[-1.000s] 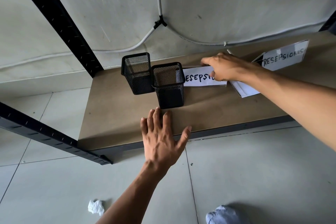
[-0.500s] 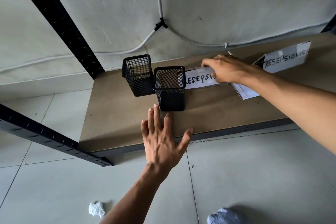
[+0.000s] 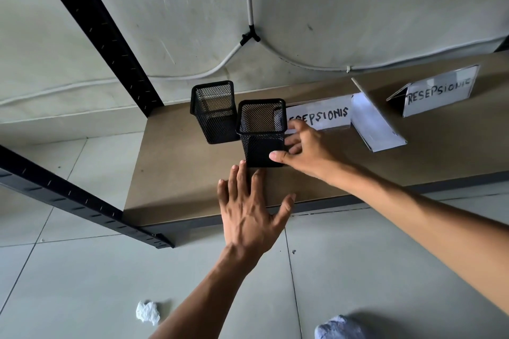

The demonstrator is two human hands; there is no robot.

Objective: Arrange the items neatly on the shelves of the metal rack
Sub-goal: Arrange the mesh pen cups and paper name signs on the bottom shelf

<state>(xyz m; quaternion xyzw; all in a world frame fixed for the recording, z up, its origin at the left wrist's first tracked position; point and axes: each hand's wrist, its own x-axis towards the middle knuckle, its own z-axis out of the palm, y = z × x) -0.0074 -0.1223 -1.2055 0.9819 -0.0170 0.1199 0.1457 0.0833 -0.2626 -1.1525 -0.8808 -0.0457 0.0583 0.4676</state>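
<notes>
"RESEPSIONIS", black handwriting, on white card (image 3: 319, 115) on shelf (image 3: 179, 173); first letters partly hidden. Same word on tent sign (image 3: 440, 93), ending blurred.

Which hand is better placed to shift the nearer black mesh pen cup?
Right: the right hand has its grip round the nearer black mesh pen cup; the left hand is open and flat, short of its base.

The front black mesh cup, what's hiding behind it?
Behind the front mesh cup are a second mesh cup, back-left, and a paper sign lettered ESEPSIONIS. The front cup covers the sign's left end, so its first letter cannot be read.
</notes>
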